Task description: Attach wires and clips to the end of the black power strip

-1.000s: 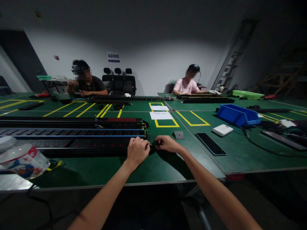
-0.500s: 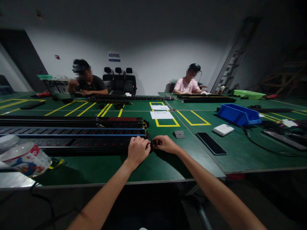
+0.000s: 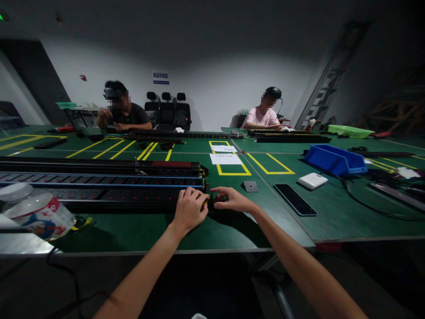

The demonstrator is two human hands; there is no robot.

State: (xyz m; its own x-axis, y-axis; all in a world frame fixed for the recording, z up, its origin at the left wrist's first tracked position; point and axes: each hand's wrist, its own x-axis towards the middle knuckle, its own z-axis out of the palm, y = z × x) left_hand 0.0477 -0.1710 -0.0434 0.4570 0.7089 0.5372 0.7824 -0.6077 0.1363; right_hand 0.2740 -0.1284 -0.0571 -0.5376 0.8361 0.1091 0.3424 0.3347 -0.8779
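Long black power strips (image 3: 133, 195) with rows of sockets lie side by side on the green table, reaching in from the left. My left hand (image 3: 191, 207) is curled over the right end of the nearest one, its fingertips at the yellowish wires there. Just beyond that end, my right hand (image 3: 234, 200) holds a small dark, thin end piece (image 3: 211, 198) between thumb and fingers. Whether this piece touches the strip, I cannot tell. A small grey metal plate (image 3: 250, 186) with a hole lies to the right of my hands.
Right of my hands lie a phone (image 3: 295, 199), a white case (image 3: 312, 180) and a blue bin (image 3: 335, 159). A clear plastic jar (image 3: 43, 217) stands front left. White papers (image 3: 226, 158) lie ahead. Two people (image 3: 124, 110) sit across the table.
My right hand's fingers have opened somewhat and straightened around the dark end piece. My left hand stays at the strip's end. The view has shifted slightly.
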